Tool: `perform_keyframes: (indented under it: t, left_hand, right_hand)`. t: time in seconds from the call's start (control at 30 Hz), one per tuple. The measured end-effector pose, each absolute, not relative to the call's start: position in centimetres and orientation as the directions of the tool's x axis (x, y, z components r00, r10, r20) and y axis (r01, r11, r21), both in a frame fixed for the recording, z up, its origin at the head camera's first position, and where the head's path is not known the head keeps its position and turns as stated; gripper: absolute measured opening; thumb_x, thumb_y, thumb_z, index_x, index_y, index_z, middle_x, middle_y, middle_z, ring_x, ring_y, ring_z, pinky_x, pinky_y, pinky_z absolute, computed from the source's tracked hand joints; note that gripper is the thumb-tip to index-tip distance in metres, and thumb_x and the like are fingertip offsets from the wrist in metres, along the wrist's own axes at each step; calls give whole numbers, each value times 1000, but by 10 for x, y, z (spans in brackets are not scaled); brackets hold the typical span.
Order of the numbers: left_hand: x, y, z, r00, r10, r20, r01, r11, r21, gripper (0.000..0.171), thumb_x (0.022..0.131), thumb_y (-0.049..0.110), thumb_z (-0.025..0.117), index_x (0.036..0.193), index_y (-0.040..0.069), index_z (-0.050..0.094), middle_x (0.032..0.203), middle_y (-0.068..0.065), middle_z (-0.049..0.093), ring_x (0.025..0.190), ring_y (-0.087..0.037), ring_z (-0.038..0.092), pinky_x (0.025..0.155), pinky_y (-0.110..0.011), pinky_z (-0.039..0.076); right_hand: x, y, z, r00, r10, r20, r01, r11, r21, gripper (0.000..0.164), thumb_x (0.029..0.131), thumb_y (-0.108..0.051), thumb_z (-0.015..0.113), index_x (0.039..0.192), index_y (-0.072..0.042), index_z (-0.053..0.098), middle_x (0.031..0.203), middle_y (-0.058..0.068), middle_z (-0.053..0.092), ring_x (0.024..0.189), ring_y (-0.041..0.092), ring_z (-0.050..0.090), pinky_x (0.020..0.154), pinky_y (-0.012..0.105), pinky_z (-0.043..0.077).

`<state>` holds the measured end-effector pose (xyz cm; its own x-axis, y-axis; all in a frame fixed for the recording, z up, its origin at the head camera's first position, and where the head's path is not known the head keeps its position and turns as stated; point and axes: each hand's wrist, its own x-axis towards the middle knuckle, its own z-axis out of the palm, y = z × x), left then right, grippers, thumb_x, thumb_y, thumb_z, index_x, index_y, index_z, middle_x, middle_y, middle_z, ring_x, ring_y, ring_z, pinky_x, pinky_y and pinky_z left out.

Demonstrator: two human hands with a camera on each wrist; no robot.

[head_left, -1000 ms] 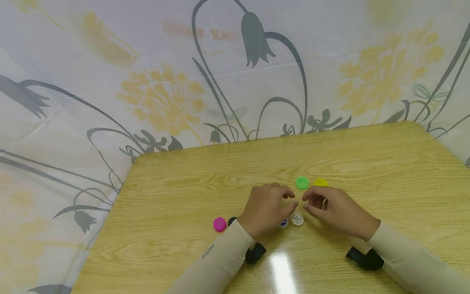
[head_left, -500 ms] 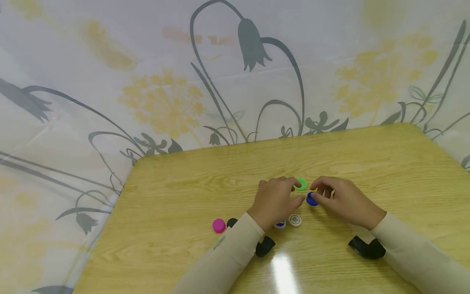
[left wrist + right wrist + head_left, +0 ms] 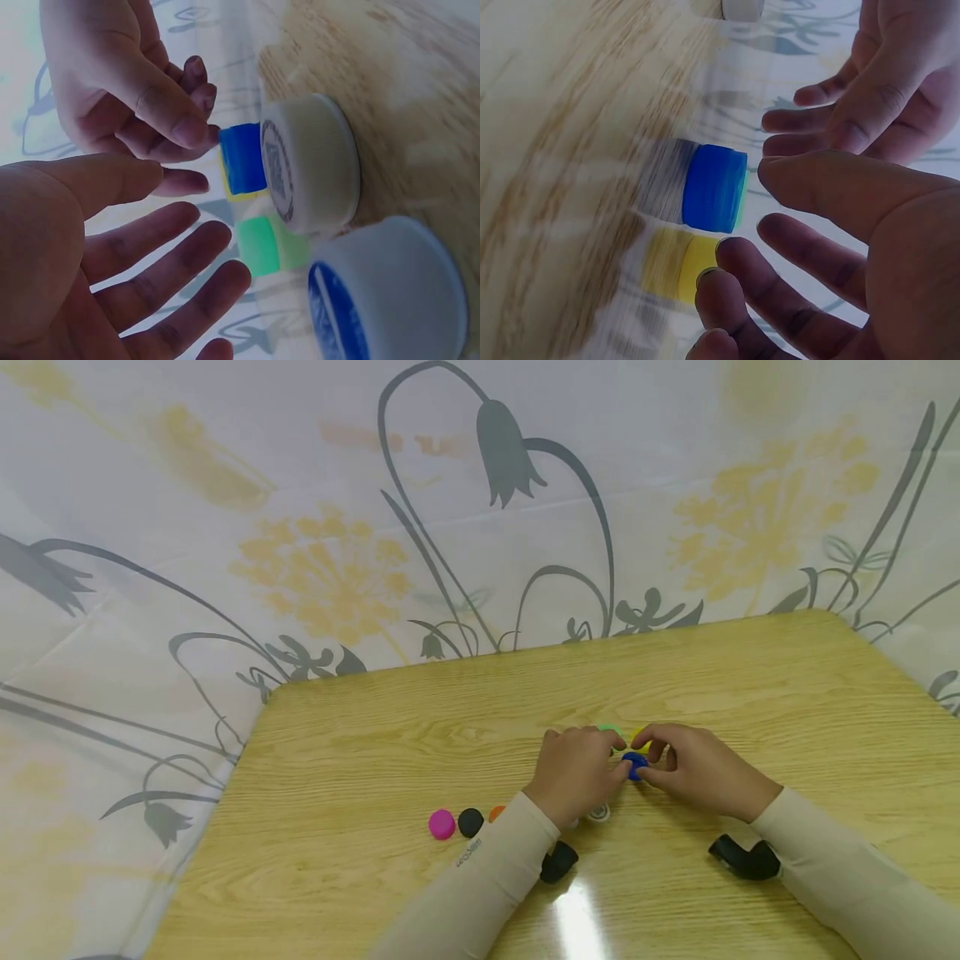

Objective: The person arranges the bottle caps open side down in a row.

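A blue bottle cap (image 3: pixel 635 767) rests on the wooden table, between the fingertips of both hands. My right hand (image 3: pixel 701 770) hovers over it with loosely bent fingers; in the right wrist view its thumb and fingers are spread just off the blue cap (image 3: pixel 715 188). My left hand (image 3: pixel 576 772) is at the cap's left side, fingers apart and holding nothing, as the left wrist view shows. Behind the hands lie a green cap (image 3: pixel 611 728) and a yellow cap (image 3: pixel 641 737), both partly covered. A white cap with a printed top (image 3: pixel 322 163) stands nearer the body.
To the left lie a magenta cap (image 3: pixel 442 825), a black cap (image 3: pixel 471 822) and an orange cap (image 3: pixel 497 812), partly behind the left sleeve. A white cap with a blue top (image 3: pixel 397 289) stands beside the printed one. A patterned cloth (image 3: pixel 337 568) hangs behind the table (image 3: pixel 360 735).
The blue cap, out of sight at first, came into view between the hands. The left hand has moved right towards it, uncovering the orange cap. The right hand shifted slightly away from the body.
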<state>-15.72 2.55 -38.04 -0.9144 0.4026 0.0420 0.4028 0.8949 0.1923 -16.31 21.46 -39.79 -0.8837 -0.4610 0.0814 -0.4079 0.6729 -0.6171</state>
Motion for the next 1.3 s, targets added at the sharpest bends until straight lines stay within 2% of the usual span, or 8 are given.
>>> perform_keyframes:
  t: [0.3,0.5,0.73,1.0,1.2,1.3]
  left_hand:
    - [-158,32,-385,-918,397,3,391,903,176,24,99,42,61,116,32,74,108,16,74,98,-10,70,92,-42,48]
    - [-159,31,-386,-910,413,-23,404,900,162,18,99,39,61,106,30,76,96,13,75,87,-10,68,84,-39,45]
    - [-160,29,-387,-902,432,-25,423,891,164,16,98,36,64,106,30,76,93,13,75,83,-8,67,81,-36,45]
    - [-157,25,-387,-900,432,-53,416,889,192,21,97,34,66,115,29,75,104,13,75,91,-8,67,81,-33,42]
    - [-160,27,-385,-898,433,-76,403,880,250,12,97,33,65,101,27,75,85,15,71,78,-5,62,81,-34,40]
    - [-161,27,-386,-898,431,-85,395,877,274,13,98,33,65,103,28,75,85,15,70,80,-5,62,82,-35,40]
  right_hand:
    - [-165,214,-401,-873,-484,57,-410,665,-625,29,89,-12,74,115,-2,66,89,-2,68,68,2,55,62,23,49]
    - [-165,214,-402,-872,-488,47,-411,675,-613,30,89,-12,75,116,-1,66,89,-3,68,71,2,57,64,23,50]
    - [-166,213,-404,-865,-499,46,-420,673,-609,31,88,-10,74,116,1,68,87,-3,67,70,2,56,64,23,50]
    - [-164,210,-407,-867,-497,36,-415,681,-604,30,90,-12,73,116,1,68,86,-4,66,71,3,55,63,22,49]
    - [-164,211,-405,-861,-506,48,-433,682,-590,29,91,-13,73,116,0,68,85,-5,65,72,2,55,63,22,49]
    - [-164,211,-404,-857,-511,58,-444,677,-587,29,91,-14,74,115,0,69,85,-6,65,72,1,55,63,22,49]
